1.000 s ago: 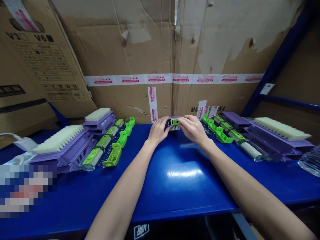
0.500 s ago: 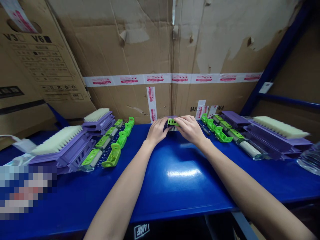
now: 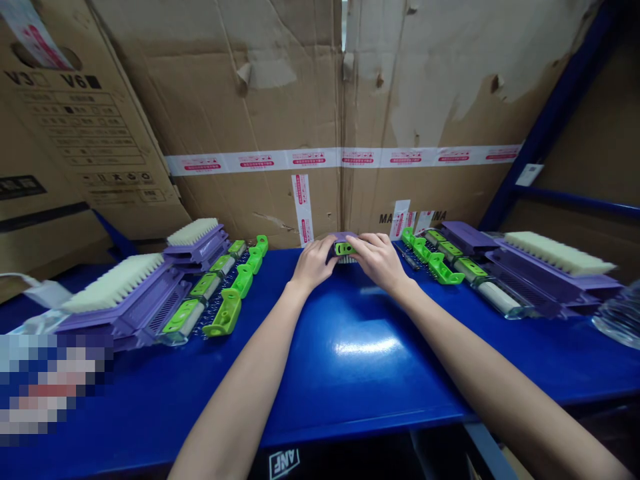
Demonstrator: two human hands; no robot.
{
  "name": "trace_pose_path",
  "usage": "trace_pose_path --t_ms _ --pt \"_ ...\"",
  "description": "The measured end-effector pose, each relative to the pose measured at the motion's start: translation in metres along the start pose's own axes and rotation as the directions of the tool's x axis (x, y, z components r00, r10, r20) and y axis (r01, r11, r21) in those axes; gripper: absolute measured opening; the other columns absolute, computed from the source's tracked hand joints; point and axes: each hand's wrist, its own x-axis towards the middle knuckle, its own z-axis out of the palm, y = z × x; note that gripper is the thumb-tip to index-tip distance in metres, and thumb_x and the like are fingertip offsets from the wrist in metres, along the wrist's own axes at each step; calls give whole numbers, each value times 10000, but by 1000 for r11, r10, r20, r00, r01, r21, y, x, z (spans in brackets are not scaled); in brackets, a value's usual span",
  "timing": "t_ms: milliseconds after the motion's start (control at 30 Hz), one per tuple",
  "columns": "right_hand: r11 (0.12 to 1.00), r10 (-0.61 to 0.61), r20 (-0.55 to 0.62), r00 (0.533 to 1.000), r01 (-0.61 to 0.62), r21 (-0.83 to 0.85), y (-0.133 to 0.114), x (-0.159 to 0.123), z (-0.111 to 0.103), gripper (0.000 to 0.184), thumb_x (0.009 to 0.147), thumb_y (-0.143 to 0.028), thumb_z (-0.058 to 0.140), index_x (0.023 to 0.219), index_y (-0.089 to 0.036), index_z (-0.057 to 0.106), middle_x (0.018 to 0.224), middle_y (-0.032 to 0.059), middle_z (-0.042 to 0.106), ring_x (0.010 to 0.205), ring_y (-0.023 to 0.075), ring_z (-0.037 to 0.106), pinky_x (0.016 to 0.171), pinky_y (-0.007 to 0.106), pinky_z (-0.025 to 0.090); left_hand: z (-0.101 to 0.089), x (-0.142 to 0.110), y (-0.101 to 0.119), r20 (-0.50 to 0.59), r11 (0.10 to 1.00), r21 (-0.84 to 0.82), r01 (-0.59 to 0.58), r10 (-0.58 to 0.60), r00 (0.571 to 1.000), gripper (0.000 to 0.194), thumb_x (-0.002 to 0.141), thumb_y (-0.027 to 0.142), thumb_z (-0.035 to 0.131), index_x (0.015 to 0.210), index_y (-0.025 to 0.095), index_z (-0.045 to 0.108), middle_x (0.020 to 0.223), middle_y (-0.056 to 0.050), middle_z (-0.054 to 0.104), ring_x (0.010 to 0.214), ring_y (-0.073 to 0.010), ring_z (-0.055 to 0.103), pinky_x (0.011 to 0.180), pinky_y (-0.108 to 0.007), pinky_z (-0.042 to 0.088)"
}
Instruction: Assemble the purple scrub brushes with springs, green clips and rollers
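Far in the middle of the blue tabletop [image 3: 350, 393], both hands grip a purple filter unit [image 3: 345, 237]. Its green end piece [image 3: 342, 249] faces me, and white pleats show along its underside. My left hand [image 3: 315, 262] is wrapped around the unit's left side. The fingers of my right hand [image 3: 376, 259] press at the right part of the green end piece and cover some of it. How the unit's far side looks is hidden. Just right of my right hand lies a thin dark tool [image 3: 409, 258], too small to name.
Purple housings [image 3: 150, 293] with white pleated filters [image 3: 117, 280] line the left side, beside green end pieces [image 3: 227, 312] and clear-ended parts [image 3: 183, 320]. Similar housings [image 3: 540, 273] and green pieces [image 3: 445, 269] line the right. A cardboard wall [image 3: 250, 120] stands behind. A white plug [image 3: 50, 293] lies left.
The green end piece has tilted slightly and settled lower between the fingers. Both hands keep their hold, and the view has shifted a little.
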Motion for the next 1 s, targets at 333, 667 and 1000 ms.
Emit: trace_pose_path --t_ms 333,667,1000 --pt "996 59 15 998 -60 65 -1 0 3 230 912 -289 511 1058 -195 661 1135 87 668 1024 223 541 811 363 373 0 -1 -1 15 1000 8 2 -2 1000 385 851 274 587 1210 170 498 1188 -122 632 1080 -250 610 913 -403 489" --pt "977 172 10 985 -172 130 2 -6 6 354 868 -382 574 1143 -164 620 1125 110 657 1020 246 535 786 370 410 2 -1 0 22 999 45 -9 8 1000 375 868 276 570 1212 151 490 1213 -141 616 1111 -255 594 924 -408 482" --pt "962 217 66 974 -225 158 1 -7 5 405 893 -327 492 1245 -136 545 1163 137 630 1061 264 531 831 407 439 -2 -1 2 -3 993 116 -21 22 1000 343 853 267 579 1163 137 514 1148 -149 624 1070 -269 583 902 -415 468"
